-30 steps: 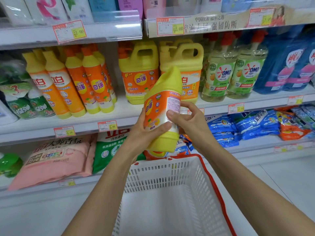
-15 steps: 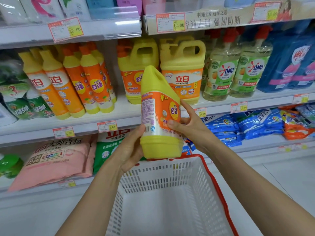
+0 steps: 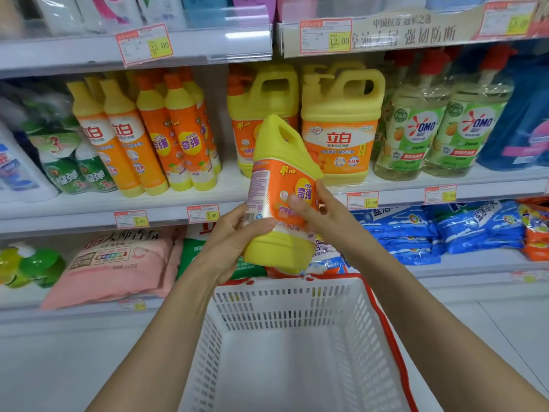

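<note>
- The fingers of the left hand were curled round the low left side of the yellow jug.
- The right hand gripped the jug's right side, with its thumb on the orange label.
- The jug was tilted, up in the air, over the far rim of the white basket.
- Behind it was the shelf with other jugs.

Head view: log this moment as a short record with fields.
held thing: yellow jug with orange label, roughly upright
left grip: holds the jug's lower left side
right grip: holds the jug's right side, thumb on the label
below: white basket with red rim, jug above its far edge
behind: shelf carrying similar jugs and orange bottles
</note>
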Available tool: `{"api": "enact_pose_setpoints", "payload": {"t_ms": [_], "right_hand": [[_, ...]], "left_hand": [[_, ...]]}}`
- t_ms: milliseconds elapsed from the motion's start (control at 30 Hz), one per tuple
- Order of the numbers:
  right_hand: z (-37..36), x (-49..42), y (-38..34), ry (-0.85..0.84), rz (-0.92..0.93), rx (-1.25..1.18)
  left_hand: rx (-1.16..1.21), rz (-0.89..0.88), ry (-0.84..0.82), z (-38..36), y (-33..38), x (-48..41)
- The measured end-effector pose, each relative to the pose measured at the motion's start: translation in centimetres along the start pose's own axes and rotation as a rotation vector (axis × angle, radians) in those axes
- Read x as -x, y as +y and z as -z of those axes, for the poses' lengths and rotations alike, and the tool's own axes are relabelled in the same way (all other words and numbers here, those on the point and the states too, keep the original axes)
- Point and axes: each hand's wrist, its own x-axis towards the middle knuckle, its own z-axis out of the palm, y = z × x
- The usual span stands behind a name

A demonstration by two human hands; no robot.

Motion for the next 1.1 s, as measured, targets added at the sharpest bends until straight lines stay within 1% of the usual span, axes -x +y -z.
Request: {"api": "enact_pose_setpoints", "payload": {"t_ms": [67,167,267,333,400,467,533,567,633,667,700,733,767,833,867,933,1000,1100], "right_hand": [[-1.2,0.0,-0.8,-0.037,-0.021,-0.013],[-3.9,0.0,-0.8,0.057,0.043,-0.049],[-5.2,-0.2,-0.4,0.117,0.038,-0.152],[-5.4,-0.4,-0.2,0.122,0.042,-0.239],[-5.5,-0.7,0.0,0.125,0.055,-0.314],[-5.6,-1.0,0.2,0.11,0.044,-0.396],[-5.9,-1.3,0.6,0.073,0.011,-0.467],[-6.2,-1.3,1.0,0.055,-0.007,-0.484],[-7.2,-1.2,1.9,0.004,-0.028,-0.503],[-8.0,-1.0,2.3,-0.033,-0.034,-0.513],[-8.8,-1.0,2.7,-0.077,-0.033,-0.511],[-9.6,-0.9,3.0,-0.123,-0.027,-0.499],[-10.5,-1.0,3.2,-0.17,-0.02,-0.485],[-12.0,-1.4,2.8,-0.228,0.0,-0.474],[-12.6,-1.7,2.4,-0.222,0.021,-0.471],[-13.5,-2.3,1.1,-0.16,0.082,-0.438],[-14.2,-2.6,0.0,-0.092,0.172,-0.344],[-15.5,-2.6,-0.7,-0.114,0.262,-0.156]], "left_hand": [[-0.211,-0.09,0.058,-0.3,0.1,0.7],[-0.561,-0.225,0.146,-0.9,0.0,1.9],[-0.788,-0.255,0.27,-1.0,0.3,3.1],[-0.873,-0.271,0.292,-0.7,0.8,3.6],[-0.838,-0.231,0.262,0.5,1.8,3.7],[-0.671,-0.191,0.249,2.4,2.4,3.3],[-0.532,-0.173,0.298,4.3,2.1,2.8],[-0.486,-0.133,0.328,5.2,1.5,2.6],[-0.316,0.051,0.364,6.9,0.1,2.8],[-0.217,0.166,0.335,7.7,-0.5,3.1],[-0.132,0.263,0.271,8.5,-1.2,3.7],[-0.058,0.31,0.216,9.3,-1.9,4.3],[-0.001,0.299,0.205,10.1,-2.4,4.9],[0.075,0.18,0.294,11.8,-3.2,6.0],[0.055,0.11,0.347,12.7,-3.3,6.6],[-0.107,-0.002,0.4,14.6,-3.4,7.8],[-0.254,-0.058,0.404,16.2,-3.5,9.1],[-0.281,-0.088,0.403,18.0,-4.0,10.8]]}}
